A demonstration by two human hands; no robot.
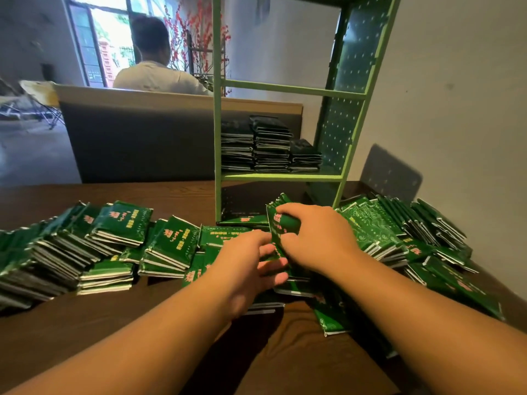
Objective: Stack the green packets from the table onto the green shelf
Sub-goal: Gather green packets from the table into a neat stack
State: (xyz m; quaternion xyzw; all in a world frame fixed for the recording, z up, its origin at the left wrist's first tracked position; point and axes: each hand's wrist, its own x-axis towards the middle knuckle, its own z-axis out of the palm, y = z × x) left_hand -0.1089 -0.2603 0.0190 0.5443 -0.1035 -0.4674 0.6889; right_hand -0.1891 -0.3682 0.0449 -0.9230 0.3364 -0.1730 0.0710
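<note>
Several green packets (pixel 122 223) lie in loose piles across the dark wooden table (pixel 142 337). My right hand (pixel 316 238) grips a tilted bundle of green packets (pixel 281 220) in front of the green shelf (pixel 282 175). My left hand (pixel 251 266) touches the lower edge of that bundle with curled fingers. Three stacks of packets (pixel 271 146) stand on the shelf's lower board. More packets (pixel 413 229) are heaped at the right, beside the shelf's foot.
A grey partition (pixel 142 138) runs behind the table. Beyond it a person (pixel 154 69) sits facing away, near a window. A white wall (pixel 456 109) closes the right side. The shelf's upper board (pixel 293 89) holds nothing visible.
</note>
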